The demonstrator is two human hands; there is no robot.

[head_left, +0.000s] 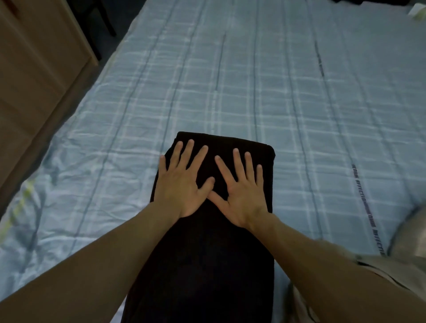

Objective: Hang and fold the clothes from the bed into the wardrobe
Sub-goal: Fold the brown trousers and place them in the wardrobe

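A black garment (pixel 207 253), folded into a long strip, lies on the bed (pixel 253 80) and runs from the bottom of the view up to the middle. My left hand (pixel 182 182) and my right hand (pixel 242 191) press flat on its far end, side by side, fingers straight and spread, thumbs nearly touching. Neither hand grips the cloth. The garment's near end runs out of view at the bottom edge.
The bed has a light blue checked cover, creased at the left. A pale wooden cabinet (pixel 34 69) stands along the left side. Dark cloth (pixel 368 2) lies at the far top edge. A grey rounded thing (pixel 412 230) shows at the right edge.
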